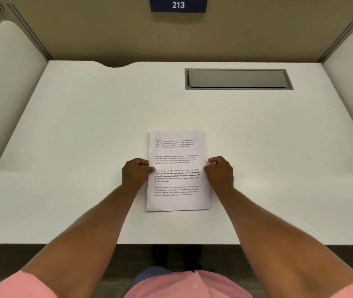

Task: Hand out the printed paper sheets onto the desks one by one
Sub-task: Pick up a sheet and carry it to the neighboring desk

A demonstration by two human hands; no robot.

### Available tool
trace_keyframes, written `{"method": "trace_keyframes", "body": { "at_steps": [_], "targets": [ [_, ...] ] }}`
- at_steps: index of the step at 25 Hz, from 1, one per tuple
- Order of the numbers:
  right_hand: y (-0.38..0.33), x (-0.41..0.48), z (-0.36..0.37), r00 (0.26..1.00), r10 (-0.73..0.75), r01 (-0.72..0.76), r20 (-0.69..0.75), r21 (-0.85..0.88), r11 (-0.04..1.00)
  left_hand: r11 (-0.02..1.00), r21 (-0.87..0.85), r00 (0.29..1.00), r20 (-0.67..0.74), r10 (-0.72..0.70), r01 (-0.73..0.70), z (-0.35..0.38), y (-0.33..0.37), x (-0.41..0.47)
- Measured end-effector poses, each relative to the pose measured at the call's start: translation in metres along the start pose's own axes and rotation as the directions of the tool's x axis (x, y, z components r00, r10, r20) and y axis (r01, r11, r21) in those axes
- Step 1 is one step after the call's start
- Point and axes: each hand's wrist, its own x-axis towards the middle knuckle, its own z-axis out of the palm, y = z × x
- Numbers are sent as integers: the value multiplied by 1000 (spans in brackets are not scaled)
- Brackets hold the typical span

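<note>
We saw the printed sheet (177, 171) lying flat on the white desk (85, 130), nearer its front edge than the grey recessed hatch (238, 79), which sat well behind it and a little to the right. The left hand (135, 173) pinched the sheet's left edge, fingers curled closed against the paper. The right hand (219, 172) gripped the right edge the same way. Whether one sheet or several lay there, we could not tell. Far behind the sheet, a blue plate reading 213 (178, 4) hung on the tan partition (98, 35).
</note>
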Motion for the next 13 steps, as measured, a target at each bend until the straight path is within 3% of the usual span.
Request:
{"method": "trace_keyframes", "body": {
  "at_steps": [3,6,13],
  "targets": [
    [-4,-4,5,1000,10,-10,-3,-108,994,987,136,996,-21,92,-88,3,-2,-2],
    [-1,-7,9,999,-52,53,8,-217,975,978,167,990,-42,136,-127,4,-5,-6],
    [9,-8,13,986,-165,148,-38,-283,948,924,256,947,-75,313,-285,6,-17,-9]
  ]
}}
